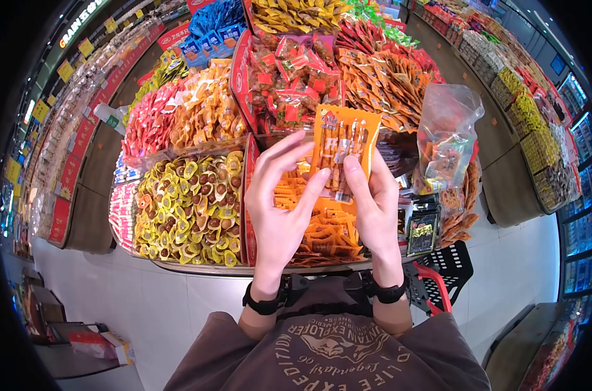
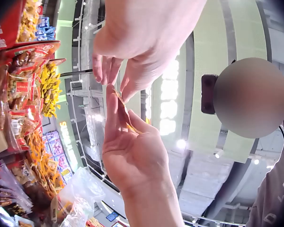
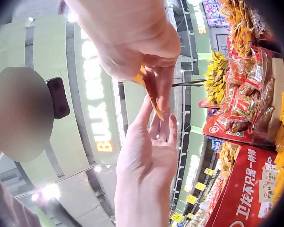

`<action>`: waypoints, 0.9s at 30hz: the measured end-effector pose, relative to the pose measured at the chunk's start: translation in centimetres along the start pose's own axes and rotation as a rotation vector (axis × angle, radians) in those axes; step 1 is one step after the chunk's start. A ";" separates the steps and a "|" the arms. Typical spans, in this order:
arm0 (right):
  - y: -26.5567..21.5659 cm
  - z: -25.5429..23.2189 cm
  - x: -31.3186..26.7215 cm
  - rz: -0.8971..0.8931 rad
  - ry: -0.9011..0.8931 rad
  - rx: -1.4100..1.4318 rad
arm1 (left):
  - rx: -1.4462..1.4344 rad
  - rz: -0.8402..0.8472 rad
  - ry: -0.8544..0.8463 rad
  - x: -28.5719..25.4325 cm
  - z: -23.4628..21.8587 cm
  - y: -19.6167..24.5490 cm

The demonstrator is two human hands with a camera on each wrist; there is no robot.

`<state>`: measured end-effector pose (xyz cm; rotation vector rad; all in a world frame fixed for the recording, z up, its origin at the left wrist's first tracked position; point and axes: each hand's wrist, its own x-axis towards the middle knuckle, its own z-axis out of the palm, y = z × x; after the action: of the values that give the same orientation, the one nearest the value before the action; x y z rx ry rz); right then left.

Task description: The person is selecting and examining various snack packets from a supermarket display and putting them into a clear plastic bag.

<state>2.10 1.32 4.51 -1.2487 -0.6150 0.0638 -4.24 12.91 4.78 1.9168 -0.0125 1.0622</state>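
Note:
In the head view, an orange snack packet (image 1: 328, 140) with brown sticks showing through its clear front is held up over the display. My right hand (image 1: 379, 205) grips its right side, thumb flat on the front and fingers behind. At the packet's left edge is my left hand (image 1: 278, 202), its fingers spread and gently bent, thumb tip right by the edge. Both wrist views show the packet edge-on as a thin sliver, with the left thumb and fingers on either side of its edge. Below it lie more orange packets (image 1: 328, 234) in a bin.
Yellow-wrapped snacks (image 1: 192, 208) fill the bin at left, and red-labelled packs (image 1: 293, 81) the one ahead. A clear plastic bag (image 1: 449, 124) with items stands at right. Below right is a black shopping basket (image 1: 458, 267) with a red handle. Shelves (image 1: 524, 117) flank the aisles.

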 end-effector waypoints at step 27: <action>-1.0 -2.0 0.3 -0.103 0.057 -0.097 | -0.303 -0.206 0.085 -0.5 0.8 0.0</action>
<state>2.99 -0.64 5.19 -1.3066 -0.6381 -0.0877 -4.05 12.14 4.23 1.5639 0.0670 0.9437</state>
